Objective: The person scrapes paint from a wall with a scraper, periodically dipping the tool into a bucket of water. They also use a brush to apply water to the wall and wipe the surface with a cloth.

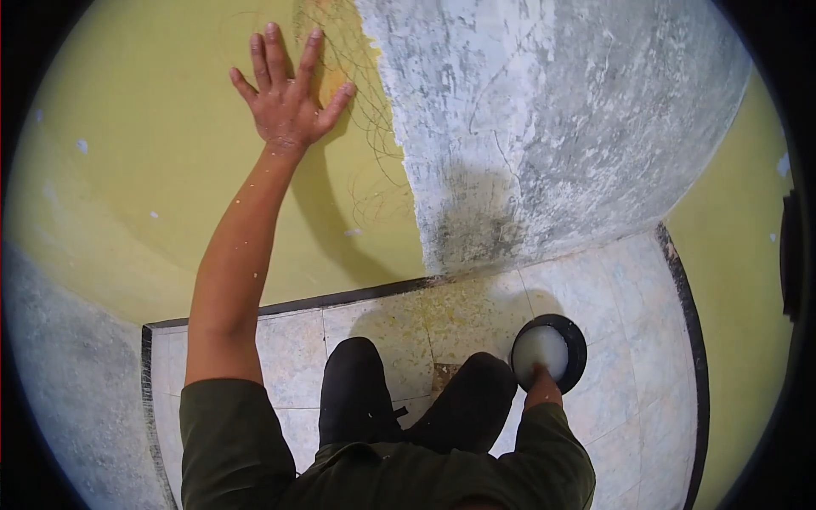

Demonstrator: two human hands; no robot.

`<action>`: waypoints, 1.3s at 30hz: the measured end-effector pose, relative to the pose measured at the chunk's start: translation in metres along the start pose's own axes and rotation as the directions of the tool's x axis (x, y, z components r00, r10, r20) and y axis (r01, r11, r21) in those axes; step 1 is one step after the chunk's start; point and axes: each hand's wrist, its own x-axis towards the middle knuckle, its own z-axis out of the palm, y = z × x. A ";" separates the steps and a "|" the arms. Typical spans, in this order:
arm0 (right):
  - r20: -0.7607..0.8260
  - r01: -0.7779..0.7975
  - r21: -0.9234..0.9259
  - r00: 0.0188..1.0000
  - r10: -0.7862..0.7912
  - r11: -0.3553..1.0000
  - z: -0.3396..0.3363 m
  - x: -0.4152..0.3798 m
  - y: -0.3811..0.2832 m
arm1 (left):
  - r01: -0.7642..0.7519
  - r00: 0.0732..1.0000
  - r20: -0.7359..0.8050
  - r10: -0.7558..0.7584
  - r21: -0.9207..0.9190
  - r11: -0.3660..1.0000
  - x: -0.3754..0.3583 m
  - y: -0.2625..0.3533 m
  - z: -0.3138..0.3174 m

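Observation:
My left hand (289, 110) lies with fingers spread on the yellow painted wall (170, 170), just left of a ragged paint edge. Small pale flecks stick to that hand and forearm. My right hand (541, 376) reaches down into a black bucket (576, 353) of cloudy whitish water (541, 347). Its fingers are hidden under the water, so their hold cannot be seen. Right of the paint edge, the wall is a bare, mottled grey-white surface (578, 127) with a dark damp-looking patch (476, 208) low down.
Yellow paint flakes (442, 319) are scattered over the pale tiled floor (629, 374) by the wall's foot. Black skirting (357, 295) runs along the wall. Scribbled lines (374, 127) mark the paint beside my left hand. My bent knees (353, 374) are close to the wall.

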 end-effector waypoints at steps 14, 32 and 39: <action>-0.083 0.022 -0.167 0.996 -0.036 0.986 -0.085 -0.058 -0.028 | 0.039 0.995 0.100 -0.031 -0.087 0.995 0.002 0.000 -0.024; -0.232 -0.231 -0.160 0.954 0.191 0.960 -0.050 -0.178 0.043 | 0.035 0.995 0.097 -0.021 -0.143 0.989 -0.003 -0.007 -0.016; -0.654 0.361 0.166 0.737 -0.171 0.918 -0.201 -0.246 -0.198 | 0.042 0.995 0.095 -0.031 -0.116 0.992 0.000 -0.006 -0.013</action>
